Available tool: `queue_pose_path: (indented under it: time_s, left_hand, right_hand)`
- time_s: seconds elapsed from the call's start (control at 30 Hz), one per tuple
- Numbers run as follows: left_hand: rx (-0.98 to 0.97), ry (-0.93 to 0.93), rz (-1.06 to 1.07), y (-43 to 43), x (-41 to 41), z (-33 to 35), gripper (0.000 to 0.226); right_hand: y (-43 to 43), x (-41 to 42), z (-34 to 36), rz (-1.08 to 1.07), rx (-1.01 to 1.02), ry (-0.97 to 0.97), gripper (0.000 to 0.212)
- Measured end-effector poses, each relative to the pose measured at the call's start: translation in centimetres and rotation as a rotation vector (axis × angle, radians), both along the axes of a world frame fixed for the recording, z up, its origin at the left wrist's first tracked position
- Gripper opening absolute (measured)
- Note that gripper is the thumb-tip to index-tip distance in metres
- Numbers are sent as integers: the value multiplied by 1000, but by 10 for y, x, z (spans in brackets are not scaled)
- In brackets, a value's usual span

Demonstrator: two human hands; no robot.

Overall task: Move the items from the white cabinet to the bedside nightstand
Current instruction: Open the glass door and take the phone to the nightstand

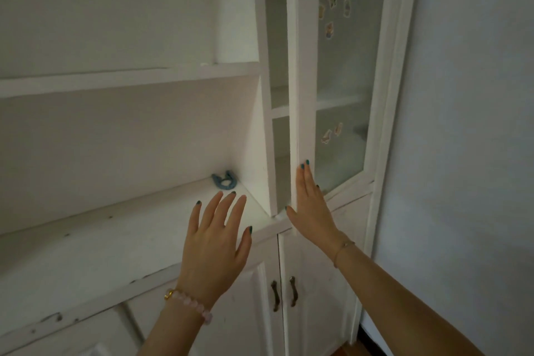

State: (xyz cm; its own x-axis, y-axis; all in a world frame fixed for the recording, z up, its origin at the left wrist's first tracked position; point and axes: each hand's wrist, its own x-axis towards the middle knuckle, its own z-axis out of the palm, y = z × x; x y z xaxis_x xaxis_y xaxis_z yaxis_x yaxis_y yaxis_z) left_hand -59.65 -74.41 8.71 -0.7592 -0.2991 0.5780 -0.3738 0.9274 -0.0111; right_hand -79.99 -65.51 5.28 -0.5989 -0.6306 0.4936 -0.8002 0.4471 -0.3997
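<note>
Right hand [310,205] presses flat, fingers straight, against the glass door [303,81] edge; left hand [216,243], left of that door, hovers spread, holding nothing.

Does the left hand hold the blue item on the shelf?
No, the left hand is open and apart from the blue item, which lies in the back corner of the shelf.

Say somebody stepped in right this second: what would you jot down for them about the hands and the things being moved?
The left hand is open, fingers spread, over the shelf, holding nothing.
The right hand lies flat, straight fingers against the edge of the glass door.
The blue item lies untouched in the shelf's back corner.
Done: nothing in hand; nightstand not in view.
Left to do: pick up the blue item, carry it to the nightstand.
</note>
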Motion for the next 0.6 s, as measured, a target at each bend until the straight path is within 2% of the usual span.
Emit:
queue_pose_path:
  time_s: [0.13, 0.3, 0.6]
  left_hand:
    - [6, -3, 43, -1, -10, 0, 65]
    - [-21, 12, 63, 3, -25, -4, 52]
    - [-39, 12, 130, 15, -41, -4, 51]
  right_hand:
    - [-2, -16, -3, 38, 18, 58, 87]
    - [-12, -34, 6, 54, 118, 133, 91]
    - [-12, -48, 6, 85, 35, 281, 81]
